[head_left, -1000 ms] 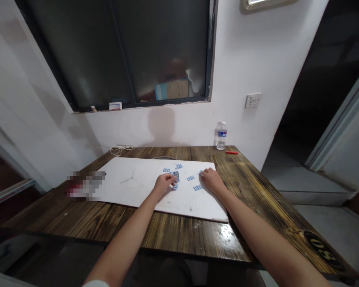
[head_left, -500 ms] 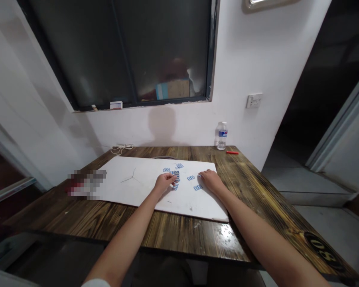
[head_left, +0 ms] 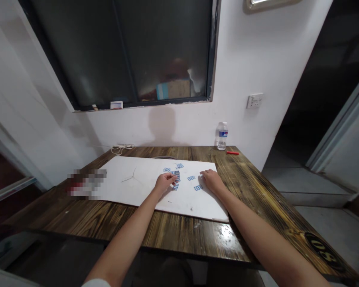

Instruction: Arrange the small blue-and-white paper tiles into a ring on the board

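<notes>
Small flat blue-and-white ladder-like pieces (head_left: 198, 187) lie scattered over the right part of a white board (head_left: 143, 183). My left hand (head_left: 165, 181) is closed in a pinch at a small cluster of them, with a blue-and-white piece (head_left: 177, 176) at its fingertips. Another piece (head_left: 175, 186) lies just below those fingers. To the right, my right hand (head_left: 212, 179) rests low on the board, fingers bent together over a bit of blue, mostly hidden, at the tips. A single piece (head_left: 191, 178) sits between the two hands.
The board lies on a dark wooden table (head_left: 107, 223). At the back right stand a water bottle (head_left: 223, 136) and a red pen-like stick (head_left: 232, 153). A white cable (head_left: 122, 148) is coiled at the back left. Thin dark strands (head_left: 133, 176) lie on the board.
My right hand has shifted very slightly to the right at the board. My left hand stays in nearly the same place, and the loose pieces look unmoved.
</notes>
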`<move>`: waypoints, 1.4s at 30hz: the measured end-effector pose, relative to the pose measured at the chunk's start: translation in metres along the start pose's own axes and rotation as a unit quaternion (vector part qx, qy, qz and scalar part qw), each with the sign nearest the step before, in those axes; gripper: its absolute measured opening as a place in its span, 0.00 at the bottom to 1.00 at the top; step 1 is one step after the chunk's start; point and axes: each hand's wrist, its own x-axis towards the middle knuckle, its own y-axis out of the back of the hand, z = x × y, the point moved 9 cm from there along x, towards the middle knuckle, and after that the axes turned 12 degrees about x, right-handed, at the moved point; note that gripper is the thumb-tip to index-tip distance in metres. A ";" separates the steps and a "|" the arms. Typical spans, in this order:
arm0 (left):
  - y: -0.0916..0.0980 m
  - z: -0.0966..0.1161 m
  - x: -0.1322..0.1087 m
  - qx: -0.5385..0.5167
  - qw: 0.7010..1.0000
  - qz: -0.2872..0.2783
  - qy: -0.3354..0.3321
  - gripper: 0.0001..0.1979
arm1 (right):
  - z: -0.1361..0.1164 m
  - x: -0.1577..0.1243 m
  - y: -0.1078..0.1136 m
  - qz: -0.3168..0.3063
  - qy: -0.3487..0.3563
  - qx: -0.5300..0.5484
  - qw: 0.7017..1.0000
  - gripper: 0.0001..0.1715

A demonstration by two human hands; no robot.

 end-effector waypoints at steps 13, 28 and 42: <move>0.001 0.003 -0.002 0.017 1.000 0.007 -0.003 0.20 | 0.003 -0.005 0.021 0.093 0.002 0.044 0.995 0.17; -0.001 0.004 -0.002 0.010 1.000 0.001 -0.004 0.20 | -0.007 -0.003 0.036 0.148 0.044 0.196 0.968 0.15; -0.013 0.014 -0.008 0.000 1.000 -0.030 0.004 0.19 | -0.088 -0.023 0.069 0.216 0.183 0.237 0.929 0.14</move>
